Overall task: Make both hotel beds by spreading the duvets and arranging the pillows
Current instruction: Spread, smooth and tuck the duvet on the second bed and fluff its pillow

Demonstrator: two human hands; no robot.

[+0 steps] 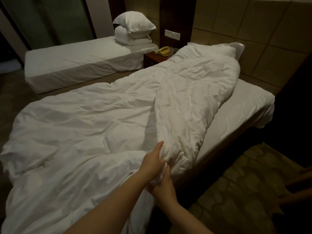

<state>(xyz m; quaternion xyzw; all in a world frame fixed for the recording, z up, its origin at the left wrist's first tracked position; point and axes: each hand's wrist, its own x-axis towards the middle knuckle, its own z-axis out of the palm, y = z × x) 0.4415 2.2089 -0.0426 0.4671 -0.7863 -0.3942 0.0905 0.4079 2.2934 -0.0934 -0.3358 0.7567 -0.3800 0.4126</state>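
Observation:
A rumpled white duvet point(87, 125) lies across the near bed point(249, 102), with its right part folded back over itself in a thick roll. My left hand point(152, 162) grips the lower end of that roll from the left. My right hand point(163, 185) grips the same bunched end from below. A white pillow point(228, 48) lies at the head of the near bed, partly under the duvet. The far bed point(76, 59) shows only its sheet, with two stacked pillows point(133, 29) at its head.
A dark wooden nightstand point(152, 59) with a yellow telephone point(163, 51) stands between the beds. A padded wall panel point(253, 31) runs behind the near bed. Patterned carpet point(236, 191) covers the floor at my right, and dark furniture point(300, 183) stands at the right edge.

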